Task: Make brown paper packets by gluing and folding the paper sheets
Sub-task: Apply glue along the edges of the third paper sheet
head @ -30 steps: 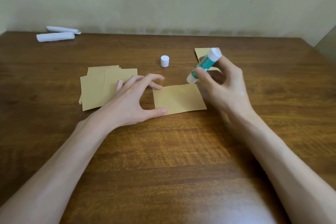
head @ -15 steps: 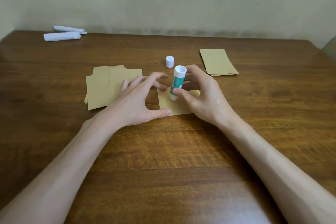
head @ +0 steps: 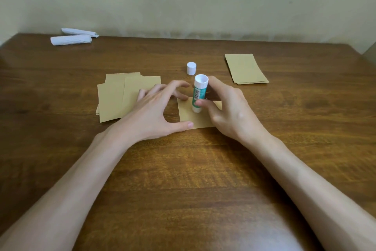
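Note:
A small brown paper sheet point(head: 188, 115) lies flat on the wooden table point(head: 183, 169) in front of me. My left hand point(head: 154, 112) presses its left edge with spread fingertips and thumb. My right hand point(head: 227, 112) grips a green and white glue stick point(head: 199, 93), held nearly upright with its lower end touching the sheet. Part of the sheet is hidden under my right hand. The stick's white cap point(head: 191, 68) stands behind it.
A loose pile of brown sheets point(head: 116, 100) lies to the left, partly under my left hand. Folded brown packets point(head: 245, 68) sit at the back right. Two white paper rolls point(head: 71, 39) lie at the far left corner by the wall.
My right hand has swung the glue stick from a tilted position above the sheet's right corner to upright on the sheet. The left hand has stayed on the sheet's edge.

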`<act>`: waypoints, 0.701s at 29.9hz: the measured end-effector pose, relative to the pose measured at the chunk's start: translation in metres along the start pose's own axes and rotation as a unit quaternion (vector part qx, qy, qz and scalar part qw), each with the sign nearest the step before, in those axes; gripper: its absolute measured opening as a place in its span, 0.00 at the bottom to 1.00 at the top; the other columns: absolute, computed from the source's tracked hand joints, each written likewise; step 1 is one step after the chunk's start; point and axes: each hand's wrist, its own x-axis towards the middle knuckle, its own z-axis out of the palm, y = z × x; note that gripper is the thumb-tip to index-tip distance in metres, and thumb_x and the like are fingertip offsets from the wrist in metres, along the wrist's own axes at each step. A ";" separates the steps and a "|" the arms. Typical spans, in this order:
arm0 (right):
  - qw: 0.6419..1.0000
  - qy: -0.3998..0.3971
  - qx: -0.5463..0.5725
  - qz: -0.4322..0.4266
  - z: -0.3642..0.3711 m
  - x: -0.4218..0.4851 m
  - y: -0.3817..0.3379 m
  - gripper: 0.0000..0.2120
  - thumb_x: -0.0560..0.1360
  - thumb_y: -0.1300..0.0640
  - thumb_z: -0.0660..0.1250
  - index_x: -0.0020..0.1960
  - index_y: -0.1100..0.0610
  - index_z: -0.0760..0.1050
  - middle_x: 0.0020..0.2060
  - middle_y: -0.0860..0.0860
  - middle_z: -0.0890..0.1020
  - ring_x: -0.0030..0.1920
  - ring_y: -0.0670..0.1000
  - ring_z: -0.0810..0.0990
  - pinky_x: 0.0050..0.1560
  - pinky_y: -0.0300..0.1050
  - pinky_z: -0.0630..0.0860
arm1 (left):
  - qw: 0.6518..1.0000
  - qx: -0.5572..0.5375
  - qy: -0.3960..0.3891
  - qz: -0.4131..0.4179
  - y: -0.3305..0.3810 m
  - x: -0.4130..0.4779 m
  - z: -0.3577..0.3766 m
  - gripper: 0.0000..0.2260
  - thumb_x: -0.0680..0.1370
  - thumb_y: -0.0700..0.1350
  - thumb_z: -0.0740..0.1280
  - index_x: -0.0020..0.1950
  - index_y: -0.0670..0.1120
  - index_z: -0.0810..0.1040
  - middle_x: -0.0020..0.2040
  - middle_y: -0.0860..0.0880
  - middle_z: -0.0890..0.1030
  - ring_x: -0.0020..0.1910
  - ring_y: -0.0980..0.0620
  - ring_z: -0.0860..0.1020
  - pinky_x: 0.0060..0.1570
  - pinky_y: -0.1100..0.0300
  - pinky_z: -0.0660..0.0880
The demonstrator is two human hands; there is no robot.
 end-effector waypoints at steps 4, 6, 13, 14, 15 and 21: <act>0.999 0.029 -0.023 -0.016 0.001 -0.002 -0.002 0.10 0.80 0.54 0.75 0.57 0.54 0.76 0.47 0.45 0.85 0.51 0.45 0.84 0.55 0.48 0.79 | 1.000 0.001 -0.004 -0.004 0.000 0.000 0.000 0.38 0.72 0.68 0.73 0.77 0.65 0.58 0.64 0.68 0.75 0.72 0.63 0.63 0.65 0.56 0.56; 0.998 0.040 -0.035 -0.018 -0.001 -0.003 -0.002 0.12 0.79 0.52 0.76 0.56 0.54 0.76 0.45 0.44 0.84 0.49 0.45 0.83 0.53 0.46 0.79 | 1.000 0.002 -0.006 -0.004 0.001 0.001 0.000 0.38 0.72 0.67 0.73 0.77 0.65 0.58 0.64 0.68 0.74 0.72 0.62 0.62 0.65 0.56 0.56; 0.998 0.017 -0.059 -0.001 -0.005 -0.006 -0.004 0.10 0.80 0.55 0.73 0.56 0.54 0.74 0.48 0.47 0.84 0.51 0.50 0.83 0.52 0.52 0.79 | 1.000 0.005 -0.008 -0.001 0.000 0.001 0.000 0.38 0.72 0.68 0.72 0.77 0.64 0.58 0.65 0.68 0.75 0.73 0.63 0.62 0.65 0.57 0.54; 0.998 0.011 -0.059 0.003 -0.006 -0.006 -0.004 0.10 0.81 0.56 0.73 0.57 0.54 0.73 0.49 0.47 0.84 0.52 0.50 0.83 0.53 0.52 0.79 | 1.000 0.006 -0.007 0.000 0.000 0.001 0.000 0.38 0.72 0.68 0.72 0.77 0.64 0.58 0.66 0.68 0.75 0.73 0.63 0.61 0.65 0.57 0.54; 0.998 0.007 -0.060 0.007 -0.008 -0.006 -0.003 0.10 0.81 0.57 0.72 0.58 0.54 0.74 0.49 0.48 0.84 0.53 0.50 0.83 0.53 0.52 0.79 | 1.000 0.006 -0.005 0.001 0.000 0.001 0.000 0.38 0.72 0.67 0.72 0.77 0.64 0.58 0.66 0.68 0.75 0.73 0.63 0.61 0.65 0.57 0.54; 0.996 0.035 -0.081 0.013 -0.014 -0.008 0.001 0.11 0.80 0.52 0.74 0.56 0.53 0.74 0.49 0.48 0.84 0.53 0.50 0.84 0.53 0.48 0.79 | 1.000 0.005 -0.006 -0.001 -0.001 0.000 0.000 0.37 0.72 0.67 0.73 0.76 0.65 0.59 0.66 0.68 0.75 0.73 0.63 0.62 0.65 0.56 0.54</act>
